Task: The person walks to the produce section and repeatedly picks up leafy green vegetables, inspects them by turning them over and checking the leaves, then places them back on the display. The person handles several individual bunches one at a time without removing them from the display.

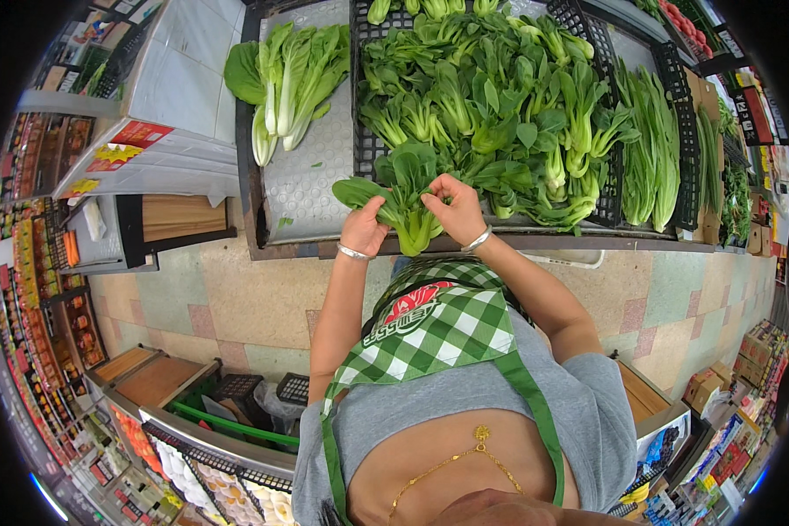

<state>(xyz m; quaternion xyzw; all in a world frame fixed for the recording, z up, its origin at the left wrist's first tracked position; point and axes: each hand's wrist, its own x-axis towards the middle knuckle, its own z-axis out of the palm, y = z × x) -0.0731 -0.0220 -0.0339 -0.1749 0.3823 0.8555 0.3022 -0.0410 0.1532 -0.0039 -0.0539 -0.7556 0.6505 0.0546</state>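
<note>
Between my two hands is a head of bok choy [413,227], its pale green base turned towards me and its leaves pointing away. My left hand [366,227] holds it from the left, with the thumb against an outer leaf. On the other side my right hand [457,209] pinches at a leaf or stalk near the top of the base; the fingertips hide exactly what is between them. Just beyond lies a heap of bok choy [467,98] in a black plastic crate [368,154]. Small leaf scraps [285,222] lie on the metal display tray [302,191] to the left.
Larger leafy greens [286,85] lie on the tray at left. Long leafy greens [651,151] fill the section right of the crate. The stand's front edge [315,248] runs just below my hands. A white tiled pillar [184,72] and a wooden-topped stand [184,217] are at left.
</note>
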